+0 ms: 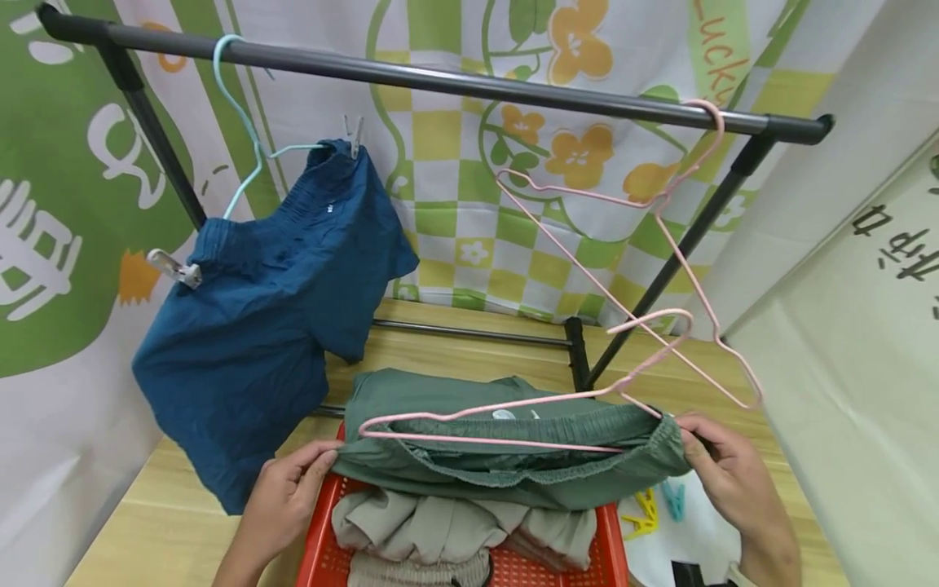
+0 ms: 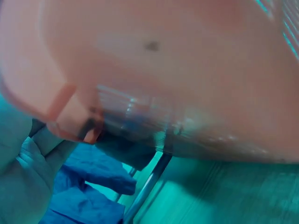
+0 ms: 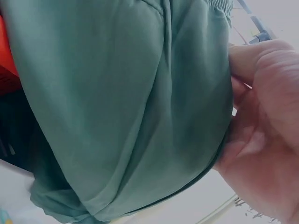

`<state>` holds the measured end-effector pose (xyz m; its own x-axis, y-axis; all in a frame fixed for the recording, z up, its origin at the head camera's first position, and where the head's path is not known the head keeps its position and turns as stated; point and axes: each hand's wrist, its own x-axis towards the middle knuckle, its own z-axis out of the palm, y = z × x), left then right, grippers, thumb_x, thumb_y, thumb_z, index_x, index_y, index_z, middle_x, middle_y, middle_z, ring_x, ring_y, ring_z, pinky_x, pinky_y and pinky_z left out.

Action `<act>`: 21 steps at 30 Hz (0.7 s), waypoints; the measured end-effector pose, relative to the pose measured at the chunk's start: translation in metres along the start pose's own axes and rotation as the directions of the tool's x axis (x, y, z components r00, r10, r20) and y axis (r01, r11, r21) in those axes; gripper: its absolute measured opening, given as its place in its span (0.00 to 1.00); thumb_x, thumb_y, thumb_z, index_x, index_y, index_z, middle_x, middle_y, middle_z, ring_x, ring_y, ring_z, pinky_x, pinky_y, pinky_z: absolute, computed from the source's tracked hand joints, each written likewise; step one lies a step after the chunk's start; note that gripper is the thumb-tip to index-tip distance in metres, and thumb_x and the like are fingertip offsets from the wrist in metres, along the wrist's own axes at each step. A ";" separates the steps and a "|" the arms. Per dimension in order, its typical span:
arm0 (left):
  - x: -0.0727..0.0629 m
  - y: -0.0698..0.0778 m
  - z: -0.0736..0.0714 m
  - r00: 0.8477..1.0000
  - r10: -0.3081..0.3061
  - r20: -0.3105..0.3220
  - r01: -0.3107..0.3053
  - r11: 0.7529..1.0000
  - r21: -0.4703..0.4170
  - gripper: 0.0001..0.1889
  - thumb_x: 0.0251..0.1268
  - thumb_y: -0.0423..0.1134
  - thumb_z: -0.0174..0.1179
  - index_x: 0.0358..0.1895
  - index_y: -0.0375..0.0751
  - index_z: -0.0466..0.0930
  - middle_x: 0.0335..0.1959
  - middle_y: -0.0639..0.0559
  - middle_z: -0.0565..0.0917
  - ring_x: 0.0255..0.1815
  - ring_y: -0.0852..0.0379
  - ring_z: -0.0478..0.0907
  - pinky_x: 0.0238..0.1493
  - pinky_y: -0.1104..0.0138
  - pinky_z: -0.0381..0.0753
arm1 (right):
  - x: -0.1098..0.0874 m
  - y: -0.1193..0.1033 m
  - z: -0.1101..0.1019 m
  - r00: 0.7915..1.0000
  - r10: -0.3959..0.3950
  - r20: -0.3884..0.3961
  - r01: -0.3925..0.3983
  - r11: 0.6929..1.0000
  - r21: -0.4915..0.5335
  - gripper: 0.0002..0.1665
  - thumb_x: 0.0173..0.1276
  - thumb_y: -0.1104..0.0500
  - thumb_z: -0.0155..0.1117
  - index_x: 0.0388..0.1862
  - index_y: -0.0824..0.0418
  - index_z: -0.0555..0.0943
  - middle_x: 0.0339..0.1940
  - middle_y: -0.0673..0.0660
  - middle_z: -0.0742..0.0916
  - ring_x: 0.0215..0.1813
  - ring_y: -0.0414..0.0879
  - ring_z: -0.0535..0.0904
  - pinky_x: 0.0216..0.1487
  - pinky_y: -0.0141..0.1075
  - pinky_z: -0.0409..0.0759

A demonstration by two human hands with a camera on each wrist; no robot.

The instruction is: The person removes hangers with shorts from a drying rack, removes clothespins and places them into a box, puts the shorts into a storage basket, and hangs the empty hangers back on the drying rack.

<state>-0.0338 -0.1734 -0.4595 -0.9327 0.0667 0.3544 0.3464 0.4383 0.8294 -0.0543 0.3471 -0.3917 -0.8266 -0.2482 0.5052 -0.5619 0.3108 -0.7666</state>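
Green elastic-waist shorts [image 1: 631,481] are stretched sideways over a red basket [image 1: 618,542]. A pink hanger [image 1: 543,400] lies across their waist, its lower bar inside the opening and its hook pointing up to the right. At the left edge of the shorts, my left hand [image 1: 282,497] pinches the fabric between thumb and fingers. My right hand [image 1: 737,473] grips the right end of the waistband, beside the hanger's right end. In the right wrist view, the green cloth hangs down beside my thumb and fingers. The basket's side hides most of the left wrist view.
Blue shorts [image 1: 271,310] hang from a light-blue hanger [image 1: 242,114] on the black rack's rod [image 1: 440,79]. Another pink hanger [image 1: 697,285] hangs bare at the right. Beige clothes [image 1: 418,522] lie in the basket. Yellow [image 1: 645,514] and teal [image 1: 673,499] clothespins lie to its right.
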 end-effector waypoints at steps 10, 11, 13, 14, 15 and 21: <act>0.001 0.002 -0.004 0.997 0.032 0.069 -0.033 0.999 0.014 0.12 0.72 0.25 0.61 0.49 0.44 0.89 0.46 0.57 0.88 0.47 0.63 0.85 0.48 0.77 0.81 | 0.010 -0.006 0.004 0.990 -0.062 0.127 0.091 0.968 -0.235 0.25 0.63 0.87 0.58 0.47 0.62 0.85 0.44 0.50 0.87 0.47 0.37 0.80 0.52 0.24 0.75; 0.001 0.002 -0.004 0.997 0.028 0.077 -0.029 0.999 0.015 0.12 0.72 0.26 0.62 0.50 0.44 0.89 0.46 0.57 0.88 0.46 0.63 0.85 0.48 0.76 0.81 | 0.010 -0.006 0.004 0.989 -0.065 0.132 0.095 0.966 -0.239 0.26 0.62 0.87 0.59 0.47 0.61 0.85 0.44 0.50 0.87 0.48 0.37 0.80 0.53 0.24 0.75; 0.001 0.003 -0.004 0.995 0.015 0.095 -0.017 1.000 0.012 0.12 0.72 0.27 0.62 0.52 0.45 0.88 0.47 0.59 0.88 0.46 0.62 0.85 0.47 0.74 0.83 | 0.010 -0.008 0.006 0.990 -0.065 0.128 0.095 0.964 -0.248 0.26 0.61 0.87 0.59 0.47 0.61 0.85 0.44 0.50 0.87 0.48 0.36 0.81 0.53 0.23 0.75; 0.000 0.003 -0.004 0.994 0.012 0.108 -0.013 1.000 0.005 0.13 0.73 0.28 0.62 0.54 0.46 0.88 0.46 0.60 0.88 0.46 0.62 0.85 0.47 0.72 0.84 | 0.009 -0.008 0.007 0.991 -0.056 0.121 0.086 0.963 -0.254 0.26 0.61 0.87 0.60 0.47 0.61 0.86 0.45 0.50 0.87 0.48 0.36 0.81 0.53 0.22 0.75; 0.000 0.004 -0.004 0.992 0.014 0.124 -0.014 1.000 -0.005 0.14 0.73 0.28 0.62 0.56 0.46 0.86 0.47 0.60 0.88 0.46 0.62 0.85 0.47 0.69 0.85 | 0.009 -0.008 0.008 0.991 -0.054 0.119 0.083 0.962 -0.258 0.26 0.61 0.87 0.60 0.47 0.61 0.86 0.45 0.50 0.87 0.48 0.36 0.81 0.53 0.22 0.74; -0.002 0.006 -0.004 0.966 0.082 0.245 -0.042 0.986 -0.162 0.21 0.79 0.26 0.52 0.71 0.42 0.74 0.50 0.55 0.88 0.50 0.57 0.85 0.49 0.63 0.85 | 0.010 -0.010 0.014 0.990 -0.024 0.142 0.064 0.956 -0.286 0.25 0.61 0.86 0.62 0.47 0.62 0.87 0.45 0.49 0.88 0.48 0.36 0.81 0.53 0.21 0.75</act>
<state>-0.0294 -0.1751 -0.4536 -0.8973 0.3197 0.3043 0.3971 0.2839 0.8727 -0.0566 0.3283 -0.3842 -0.8000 -0.3830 0.4619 -0.5995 0.5437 -0.5874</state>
